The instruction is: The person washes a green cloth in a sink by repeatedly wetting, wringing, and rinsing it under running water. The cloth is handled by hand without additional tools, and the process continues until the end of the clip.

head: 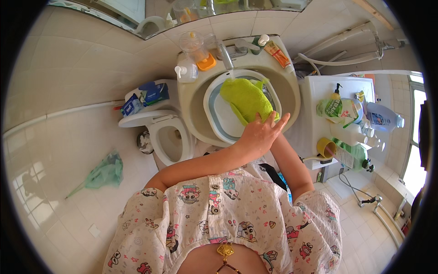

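Note:
A lime-green towel (pixel 246 97) lies bunched over a white and grey plastic basin (pixel 213 113), which sits in the bowl of a sink (pixel 196 113). My left hand (pixel 260 133) reaches across from the left, wet, with its fingers spread against the towel's near end. My right forearm (pixel 291 161) comes up from the right and passes beneath the left hand. The right hand itself is hidden by the left hand and the towel. Above the towel's far end, the metal faucet (pixel 224 56) points into the basin.
A pump bottle (pixel 187 71), an orange soap dish (pixel 206 63) and an orange tube (pixel 278 54) line the sink's back rim. Left stands a toilet (pixel 160 137) with its lid raised. Several bottles and a yellow cup (pixel 325 148) crowd a white washing-machine-like top (pixel 316 92) at right.

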A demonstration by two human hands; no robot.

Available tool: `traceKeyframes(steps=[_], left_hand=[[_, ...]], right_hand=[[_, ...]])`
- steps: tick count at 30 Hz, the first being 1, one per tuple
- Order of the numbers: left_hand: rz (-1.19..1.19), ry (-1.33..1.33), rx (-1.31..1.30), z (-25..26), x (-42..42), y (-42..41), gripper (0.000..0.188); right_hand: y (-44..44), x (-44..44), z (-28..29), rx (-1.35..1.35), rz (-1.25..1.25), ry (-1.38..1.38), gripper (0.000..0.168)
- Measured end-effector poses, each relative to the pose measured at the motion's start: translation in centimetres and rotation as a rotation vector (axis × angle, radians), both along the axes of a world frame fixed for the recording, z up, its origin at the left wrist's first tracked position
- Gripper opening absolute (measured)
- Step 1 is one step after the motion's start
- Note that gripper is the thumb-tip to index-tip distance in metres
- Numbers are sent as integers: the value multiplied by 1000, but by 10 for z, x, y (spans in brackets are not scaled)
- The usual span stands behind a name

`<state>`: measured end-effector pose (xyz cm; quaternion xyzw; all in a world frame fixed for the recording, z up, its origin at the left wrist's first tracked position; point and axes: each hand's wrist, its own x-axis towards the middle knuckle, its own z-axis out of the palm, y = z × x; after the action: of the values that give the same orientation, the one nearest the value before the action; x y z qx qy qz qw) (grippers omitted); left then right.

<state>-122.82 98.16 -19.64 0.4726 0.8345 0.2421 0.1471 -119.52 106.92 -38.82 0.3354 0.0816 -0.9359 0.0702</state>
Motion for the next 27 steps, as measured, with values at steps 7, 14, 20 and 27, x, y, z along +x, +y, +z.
traceKeyframes(steps=[7,14,20,27], left_hand=[[263,-746,376,-18,-23,-44,35],[103,-469,274,-42,-48,-66,32],[679,-1196,680,-68,-75,-72,19],[1027,-1897,723,-137,-86,-78,38]], right_hand=[[17,-19,5,-158,-35,81,33],[8,-32,19,400,122,-25,35],[12,-38,70,756,515,-73,36],[-24,-46,95,1426,431,266,24]])
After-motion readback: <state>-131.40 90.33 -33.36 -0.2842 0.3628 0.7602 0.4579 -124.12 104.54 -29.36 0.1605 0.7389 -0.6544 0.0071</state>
